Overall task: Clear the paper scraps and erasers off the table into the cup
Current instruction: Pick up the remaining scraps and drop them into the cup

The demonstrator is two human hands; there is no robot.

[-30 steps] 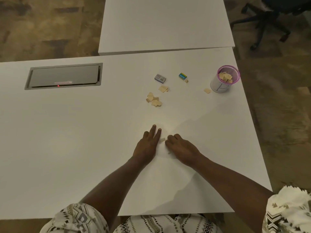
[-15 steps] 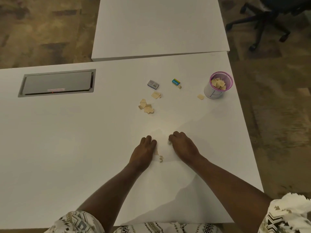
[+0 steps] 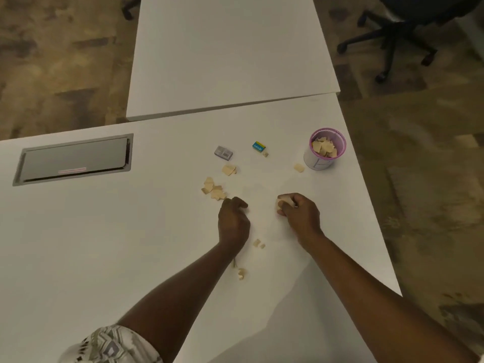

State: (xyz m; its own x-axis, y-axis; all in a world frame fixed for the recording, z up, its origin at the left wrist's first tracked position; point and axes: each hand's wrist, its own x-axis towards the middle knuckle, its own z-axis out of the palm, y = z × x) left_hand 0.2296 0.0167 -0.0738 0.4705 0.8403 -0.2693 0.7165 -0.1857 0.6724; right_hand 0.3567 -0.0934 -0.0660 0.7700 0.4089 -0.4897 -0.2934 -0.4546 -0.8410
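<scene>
Tan paper in grip: the right hand (image 3: 301,218) pinches a few held scraps (image 3: 282,203) at its fingertips, over the desk (image 3: 104,244) and short of the cup.
Left hand: the left hand (image 3: 233,221) is knuckles-up with its fingers curled under; I cannot tell whether it holds anything.
Nearest litter: loose scraps (image 3: 258,243) lie between the forearms.
Scrap cluster: the cluster (image 3: 213,189) sits just beyond the left hand, and a smaller pile (image 3: 229,169) lies past it.
Lone scrap: a single piece (image 3: 298,167) lies just beside the cup.
Erasers: the grey eraser (image 3: 223,153) and the blue-yellow eraser (image 3: 258,146) lie flat toward the far edge. Their long axes run roughly along that edge, dipping slightly toward the right edge.
Cup: the cup (image 3: 318,163) stands upright near the right edge, mouth up, partly filled with paper.
Handling: the scraps look almost weightless, limp and flat against the surface, so they are best raked together and pinched at an edge. The erasers look firm and grippy, so they are best pinched across the short sides.
</scene>
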